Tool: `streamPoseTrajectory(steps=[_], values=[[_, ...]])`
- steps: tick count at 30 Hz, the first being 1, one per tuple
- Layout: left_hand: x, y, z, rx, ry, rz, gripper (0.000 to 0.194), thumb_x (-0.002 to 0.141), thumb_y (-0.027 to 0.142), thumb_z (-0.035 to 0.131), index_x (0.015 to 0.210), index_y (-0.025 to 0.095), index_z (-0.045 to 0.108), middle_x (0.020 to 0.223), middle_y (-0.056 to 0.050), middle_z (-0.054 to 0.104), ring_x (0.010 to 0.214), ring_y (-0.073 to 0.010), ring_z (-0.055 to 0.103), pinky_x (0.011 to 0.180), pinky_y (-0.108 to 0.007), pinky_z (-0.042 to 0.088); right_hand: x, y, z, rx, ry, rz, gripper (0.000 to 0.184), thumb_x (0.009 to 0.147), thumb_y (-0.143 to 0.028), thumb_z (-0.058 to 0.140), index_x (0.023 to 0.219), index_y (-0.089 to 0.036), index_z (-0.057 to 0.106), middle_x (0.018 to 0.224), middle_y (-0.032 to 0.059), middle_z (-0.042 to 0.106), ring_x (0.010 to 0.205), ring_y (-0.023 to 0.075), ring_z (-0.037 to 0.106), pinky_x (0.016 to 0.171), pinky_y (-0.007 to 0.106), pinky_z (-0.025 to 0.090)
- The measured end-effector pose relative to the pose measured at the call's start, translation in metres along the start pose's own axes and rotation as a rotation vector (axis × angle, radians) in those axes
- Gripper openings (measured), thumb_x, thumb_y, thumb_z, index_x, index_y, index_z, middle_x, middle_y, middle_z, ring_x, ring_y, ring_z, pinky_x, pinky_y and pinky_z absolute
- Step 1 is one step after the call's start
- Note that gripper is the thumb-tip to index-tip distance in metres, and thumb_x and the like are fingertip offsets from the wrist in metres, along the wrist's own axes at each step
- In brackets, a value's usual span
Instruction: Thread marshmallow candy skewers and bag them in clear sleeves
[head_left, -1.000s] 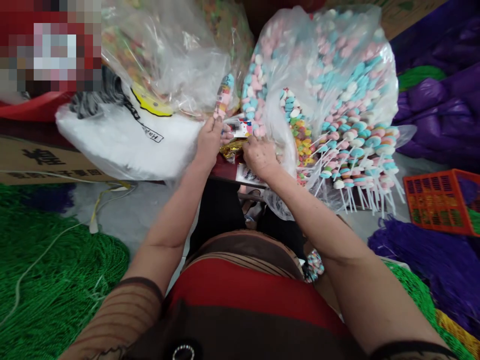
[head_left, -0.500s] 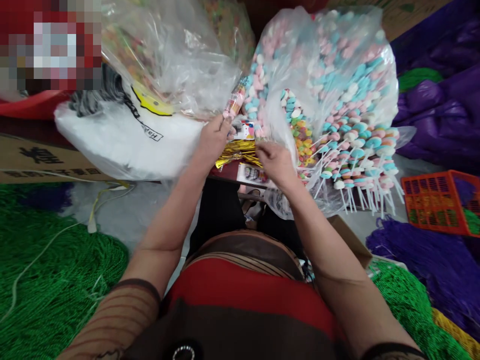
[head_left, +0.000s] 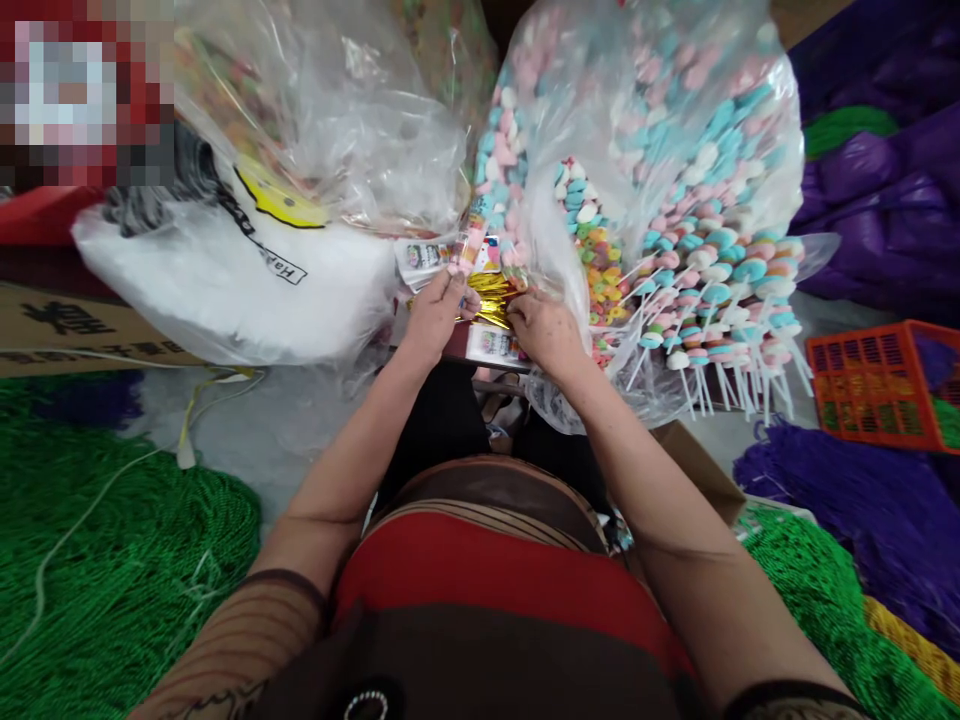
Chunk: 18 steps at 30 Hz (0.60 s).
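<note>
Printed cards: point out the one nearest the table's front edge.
The printed card just in front of the gold strips, beside the right hand; the other visible cards lie farther back.

Cluttered workroom, grey floor (head_left: 819,316) partly covered.
Left: glossy green cord heap (head_left: 142,560), brown cardboard box with black print (head_left: 90,322). Right: orange plastic lattice crate (head_left: 862,388), loose purple cord pile (head_left: 847,510), shiny purple bundles (head_left: 862,220) stacked behind. Dark-red tabletop (head_left: 457,344) at centre.
</note>
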<state>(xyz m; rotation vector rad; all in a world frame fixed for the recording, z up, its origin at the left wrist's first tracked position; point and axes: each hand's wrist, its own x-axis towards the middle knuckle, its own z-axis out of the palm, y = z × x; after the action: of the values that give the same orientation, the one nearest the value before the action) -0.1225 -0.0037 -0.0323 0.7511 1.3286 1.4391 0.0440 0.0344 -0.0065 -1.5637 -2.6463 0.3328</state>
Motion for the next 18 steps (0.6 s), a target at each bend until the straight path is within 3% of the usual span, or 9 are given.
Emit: streamPoseTrajectory(steps=[6,12,18], values=[[-0.007,0.008,-0.001,-0.007,0.019,-0.024,0.028,0.101,0.037,0.062,0.079,0.021,0.061,0.069,0.002,0.067,0.063,-0.0086,0.066,0.062,-0.019,0.054,0.012,0.012,0.005,0.064,-0.004,-0.031,0.029,0.096,-0.019,0.047,0.092,-0.015,0.076,0.098,0.0161,0.078,0.089,0.0269,0.066,0.08,0.036,0.048],[-0.004,0.007,-0.001,-0.046,0.025,-0.023,0.031,0.098,0.046,0.066,0.08,0.021,0.059,0.069,0.002,0.067,0.063,-0.0093,0.067,0.062,-0.02,0.055,0.01,0.02,-0.003,0.195,0.105,-0.011,0.02,0.092,-0.022,0.052,0.088,-0.018,0.071,0.089,0.0124,0.077,0.083,0.0264,0.066,0.079,0.037,0.048],[-0.01,0.018,0.001,-0.04,0.005,-0.002,0.036,0.099,0.049,0.063,0.078,0.021,0.055,0.062,0.005,0.061,0.055,-0.0077,0.062,0.053,-0.018,0.049,0.011,0.018,0.007,0.483,0.176,0.009,0.016,0.09,-0.022,0.054,0.081,-0.019,0.067,0.073,0.0028,0.069,0.072,0.0195,0.062,0.072,0.031,0.046]])
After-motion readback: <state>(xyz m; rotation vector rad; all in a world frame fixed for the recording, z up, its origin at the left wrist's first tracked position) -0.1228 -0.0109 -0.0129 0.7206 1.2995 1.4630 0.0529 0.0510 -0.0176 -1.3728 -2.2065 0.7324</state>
